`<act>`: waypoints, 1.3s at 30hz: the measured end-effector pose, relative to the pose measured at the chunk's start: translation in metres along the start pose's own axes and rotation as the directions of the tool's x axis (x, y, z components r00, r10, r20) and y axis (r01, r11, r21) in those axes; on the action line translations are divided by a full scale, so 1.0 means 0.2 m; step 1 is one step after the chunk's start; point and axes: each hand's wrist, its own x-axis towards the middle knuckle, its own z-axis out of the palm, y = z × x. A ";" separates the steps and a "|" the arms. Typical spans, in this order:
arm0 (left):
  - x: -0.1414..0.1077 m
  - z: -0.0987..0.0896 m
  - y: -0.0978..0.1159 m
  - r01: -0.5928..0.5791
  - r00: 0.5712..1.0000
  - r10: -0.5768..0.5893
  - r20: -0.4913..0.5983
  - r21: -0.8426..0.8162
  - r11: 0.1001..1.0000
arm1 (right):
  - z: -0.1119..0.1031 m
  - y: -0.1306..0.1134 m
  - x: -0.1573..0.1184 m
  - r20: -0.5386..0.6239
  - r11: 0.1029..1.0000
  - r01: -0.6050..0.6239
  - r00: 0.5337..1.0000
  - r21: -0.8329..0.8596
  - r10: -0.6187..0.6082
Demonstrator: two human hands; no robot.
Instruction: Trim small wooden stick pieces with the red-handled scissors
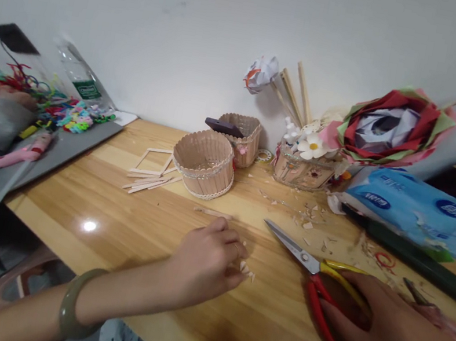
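While the right hand (401, 339) grasps the scissors (304, 257) by their handles above the tabletop (74, 190), the left hand (211, 264) is curled near wood chips (244, 267); whether it grips anything cannot be told. Hazard: a careless sweep of the scissors could nick that hand. A phone (223, 127) resting on the rear basket (248, 147), behind the round basket (208, 182), could slip if bumped. The flower basket (301, 170) bears a white flower (312, 146).
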 end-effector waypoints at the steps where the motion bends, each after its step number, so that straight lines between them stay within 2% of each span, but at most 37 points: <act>1: 0.00 0.01 0.01 0.011 1.000 -0.011 -0.005 0.011 1.000 | 0.00 0.00 0.00 -0.005 1.000 0.000 1.000 -0.009 0.000; 7: -0.01 0.04 0.02 0.036 0.998 -0.032 -0.059 0.055 0.998 | -0.01 -0.01 0.00 0.003 1.000 0.017 1.000 0.012 -0.017; 14: -0.01 0.03 0.03 0.028 0.998 -0.026 -0.054 0.037 0.999 | -0.02 -0.01 -0.01 0.055 1.000 -0.002 0.998 -0.005 0.002; 21: 0.00 0.04 0.02 0.010 1.000 -0.009 -0.024 0.042 0.999 | 0.01 0.00 0.00 0.005 1.000 0.003 1.000 0.004 -0.003; 25: -0.01 0.00 0.01 0.032 0.999 -0.032 -0.019 -0.003 0.999 | 0.01 0.01 0.01 0.021 0.999 -0.051 0.999 0.007 0.051; 29: -0.03 -0.05 -0.02 0.038 0.998 -0.040 -0.058 -0.032 0.999 | -0.01 0.00 0.01 0.032 0.999 -0.038 0.999 0.026 0.037; 35: -0.05 -0.06 -0.08 0.011 0.999 -0.012 -0.034 -0.028 1.000 | -0.02 -0.01 0.00 0.049 0.998 -0.053 0.997 0.018 0.052; 39: -0.04 -0.08 -0.12 0.045 0.989 -0.054 -0.134 -0.065 0.997 | -0.01 0.00 0.00 0.014 0.999 -0.024 1.000 0.027 0.023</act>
